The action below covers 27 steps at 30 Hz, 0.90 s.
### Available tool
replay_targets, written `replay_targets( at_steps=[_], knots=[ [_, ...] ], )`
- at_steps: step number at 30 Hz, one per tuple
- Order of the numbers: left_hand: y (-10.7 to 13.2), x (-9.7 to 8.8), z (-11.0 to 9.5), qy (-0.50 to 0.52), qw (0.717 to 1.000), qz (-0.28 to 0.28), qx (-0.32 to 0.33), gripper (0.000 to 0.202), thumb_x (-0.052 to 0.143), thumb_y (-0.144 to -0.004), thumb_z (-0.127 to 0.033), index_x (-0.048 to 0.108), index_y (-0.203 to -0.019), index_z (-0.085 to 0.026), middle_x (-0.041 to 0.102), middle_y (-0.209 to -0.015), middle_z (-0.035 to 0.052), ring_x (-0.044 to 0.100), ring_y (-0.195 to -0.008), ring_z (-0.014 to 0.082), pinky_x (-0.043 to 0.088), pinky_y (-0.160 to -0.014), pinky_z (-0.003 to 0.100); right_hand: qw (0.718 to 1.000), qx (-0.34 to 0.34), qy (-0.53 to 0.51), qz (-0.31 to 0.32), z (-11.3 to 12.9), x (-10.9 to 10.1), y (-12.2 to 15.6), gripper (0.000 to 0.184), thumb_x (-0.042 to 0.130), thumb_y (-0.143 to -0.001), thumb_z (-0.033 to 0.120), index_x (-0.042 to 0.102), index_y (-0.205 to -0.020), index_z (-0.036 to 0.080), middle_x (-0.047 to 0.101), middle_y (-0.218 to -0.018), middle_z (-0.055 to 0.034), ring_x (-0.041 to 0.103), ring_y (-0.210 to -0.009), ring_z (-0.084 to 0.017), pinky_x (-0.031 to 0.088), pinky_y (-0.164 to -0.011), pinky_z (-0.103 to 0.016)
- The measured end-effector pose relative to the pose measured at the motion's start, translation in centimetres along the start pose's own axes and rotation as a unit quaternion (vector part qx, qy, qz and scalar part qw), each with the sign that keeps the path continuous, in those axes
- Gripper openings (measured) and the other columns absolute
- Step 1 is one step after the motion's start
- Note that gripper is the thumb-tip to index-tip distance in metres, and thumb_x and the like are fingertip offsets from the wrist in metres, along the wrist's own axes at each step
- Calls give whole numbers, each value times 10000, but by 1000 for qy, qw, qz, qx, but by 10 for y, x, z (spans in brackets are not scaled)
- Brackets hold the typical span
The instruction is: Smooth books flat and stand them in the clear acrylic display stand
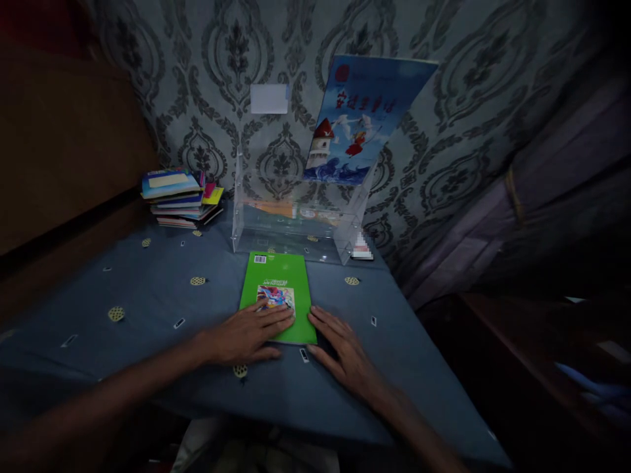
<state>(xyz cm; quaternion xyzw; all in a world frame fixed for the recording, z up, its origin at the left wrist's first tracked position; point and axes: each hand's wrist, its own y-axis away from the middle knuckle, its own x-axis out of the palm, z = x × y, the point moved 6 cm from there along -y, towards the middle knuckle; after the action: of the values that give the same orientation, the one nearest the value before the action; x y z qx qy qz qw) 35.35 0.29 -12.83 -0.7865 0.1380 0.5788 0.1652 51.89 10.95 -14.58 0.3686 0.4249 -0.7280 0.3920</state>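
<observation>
A bright green book (296, 276) lies flat on the table, with a barcode and a small coloured picture on the cover that faces up. Across its lower left part rests my left hand (251, 332), palm down with the fingers stretched out. My right hand (342, 348) touches the book's right edge near the lower corner, its fingers extended and the thumb apart. Just beyond the book stands a clear acrylic rack (290, 230). A blue picture book (365, 125) with a red-roofed tower leans upright at the rack's right side.
A stack of books and booklets (180, 200) sits at the back left of the cloth-covered table (162, 355). Patterned wallpaper bearing a white card or switch plate (269, 99) rises behind. A brown panel (64, 144) bounds the left; a curtain (493, 210) hangs on the right.
</observation>
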Motion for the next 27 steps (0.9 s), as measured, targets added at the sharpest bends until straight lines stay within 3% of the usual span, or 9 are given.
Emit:
replay_targets(
  at_steps=[7, 14, 19, 23, 27],
  knots=[
    [19, -13, 26, 38, 997, -7, -74, 626, 307, -1034, -483, 79, -1570, -256, 146, -1626, 55, 136, -1499, 205, 114, -1227, 420, 997, 4, 37, 65, 19, 2, -37, 500, 397, -1007, 390, 425, -1465, 192, 466, -1492, -128, 377, -1421, -255, 268, -1174, -563],
    [19, -5, 32, 26, 995, -36, -86, 620, 338, -1029, -474, 129, -1565, -243, 203, -1614, 67, 178, -1491, 220, 148, -1223, 452, 992, 22, 41, 118, 17, 29, -125, 497, 340, -1016, 333, 452, -1431, 84, 413, -1516, -180, 331, -1444, -263, 220, -1192, -531],
    [20, -2, 34, 21, 994, -31, -102, 608, 331, -1028, -479, 176, -1559, -225, 229, -1608, 75, 174, -1493, 228, 166, -1220, 460, 991, -36, 27, 129, 16, 50, -181, 458, 346, -1013, 283, 459, -1433, 139, 424, -1524, -122, 333, -1444, -216, 252, -1193, -454],
    [20, 0, 35, 13, 995, -45, -88, 620, 341, -1030, -461, 112, -1567, -255, 181, -1622, 58, 157, -1497, 226, 163, -1220, 460, 994, -28, 33, 102, -2, 54, -189, 453, 408, -996, 285, 473, -1422, 146, 447, -1510, -122, 362, -1430, -218, 258, -1190, -446],
    [20, 1, 36, 17, 995, -49, -87, 633, 341, -1029, -465, 73, -1569, -271, 161, -1626, 54, 154, -1497, 229, 153, -1220, 462, 998, 20, 45, 47, -27, 49, -172, 474, 420, -985, 315, 468, -1424, 142, 449, -1503, -151, 373, -1424, -230, 271, -1182, -468]
  ],
)
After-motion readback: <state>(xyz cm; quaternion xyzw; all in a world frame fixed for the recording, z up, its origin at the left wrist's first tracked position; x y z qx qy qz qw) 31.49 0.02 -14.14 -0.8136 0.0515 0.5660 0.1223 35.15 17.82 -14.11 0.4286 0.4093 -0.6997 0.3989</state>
